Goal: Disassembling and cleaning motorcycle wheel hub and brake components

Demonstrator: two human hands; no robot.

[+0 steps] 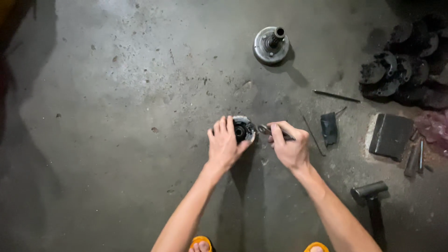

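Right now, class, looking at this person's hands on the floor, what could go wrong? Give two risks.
1. The left hand steadies the round metal part right beside the tool in the right hand; a slip could catch its fingers.
2. The hammer and thin rods lie loose near sandalled feet, a likely trip hazard.

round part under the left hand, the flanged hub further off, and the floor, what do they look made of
The round part under the left hand: likely bare metal, with a dull grey rim and a dark, greasy-looking centre. The flanged hub: grey metal, matte, with faint glints on its flat disc and a darker shaft standing up. The floor: looks like concrete, mottled grey with specks and stains.
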